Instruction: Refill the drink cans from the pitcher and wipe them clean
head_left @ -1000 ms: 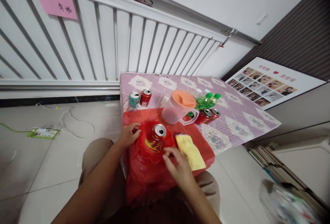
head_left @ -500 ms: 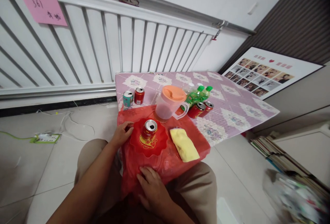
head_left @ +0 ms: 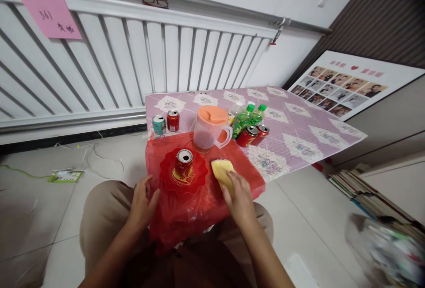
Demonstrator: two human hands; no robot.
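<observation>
My right hand (head_left: 239, 197) is closed over the near end of a folded yellow cloth (head_left: 221, 170), which lies on a red plastic sheet (head_left: 186, 210). The thumb is on the cloth's left side and the fingers are on top. At the sheet's left edge is my left hand (head_left: 143, 201), thumb and fingers apart, holding nothing. Between the hands sits a red scalloped tray (head_left: 168, 179) with yellow printing. An opened red drink can (head_left: 184, 162) stands upright in it. Behind the tray is a clear pitcher (head_left: 205, 134) with an orange lid.
A teal can (head_left: 159, 125) and another red can (head_left: 173, 120) stand at the table's back left. Right of the pitcher are green-capped bottles (head_left: 245, 120) and two red cans (head_left: 248, 136). A flowered cloth (head_left: 295, 140) covers the table; a white radiator (head_left: 166, 58) stands behind.
My right hand has moved from the sheet's front edge rightward onto the yellow cloth. My left hand has drawn back from the tray's rim toward me. The view has shifted slightly.
</observation>
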